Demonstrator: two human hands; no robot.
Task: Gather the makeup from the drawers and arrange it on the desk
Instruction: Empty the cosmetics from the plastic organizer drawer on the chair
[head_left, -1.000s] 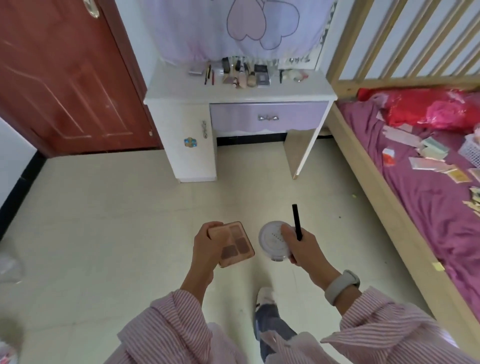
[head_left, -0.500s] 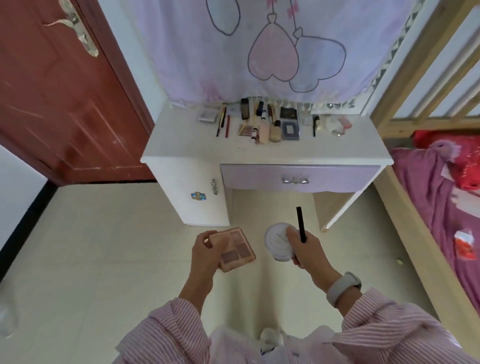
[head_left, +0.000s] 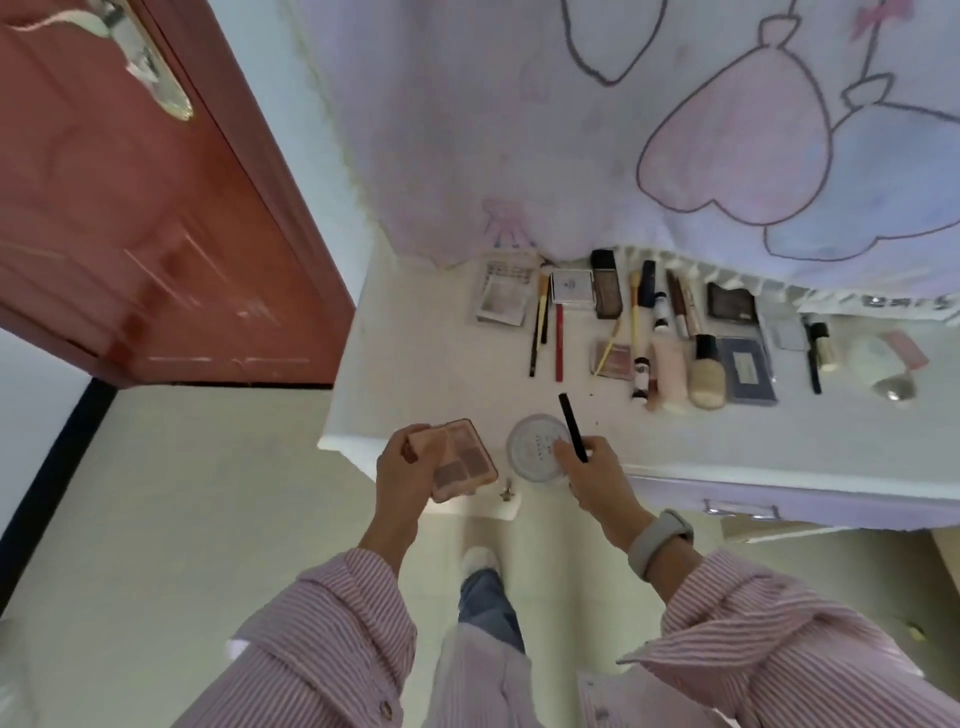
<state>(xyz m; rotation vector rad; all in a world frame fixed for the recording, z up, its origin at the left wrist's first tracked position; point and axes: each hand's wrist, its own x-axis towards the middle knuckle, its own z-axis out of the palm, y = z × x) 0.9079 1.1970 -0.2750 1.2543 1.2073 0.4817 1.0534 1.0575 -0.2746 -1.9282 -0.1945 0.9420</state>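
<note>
White desk (head_left: 426, 374) bears cosmetics row (head_left: 670, 332); hands grip palette (head_left: 460, 460), jar (head_left: 535, 451), pencil (head_left: 573, 427).

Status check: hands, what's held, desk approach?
Left hand grips pink eyeshadow palette. Right hand holds round powder jar plus black pencil. Both over desk front edge; landing spot unobstructed.

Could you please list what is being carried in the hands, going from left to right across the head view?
Left hand → pink eyeshadow palette → round white powder jar → black pencil → right hand.
</note>
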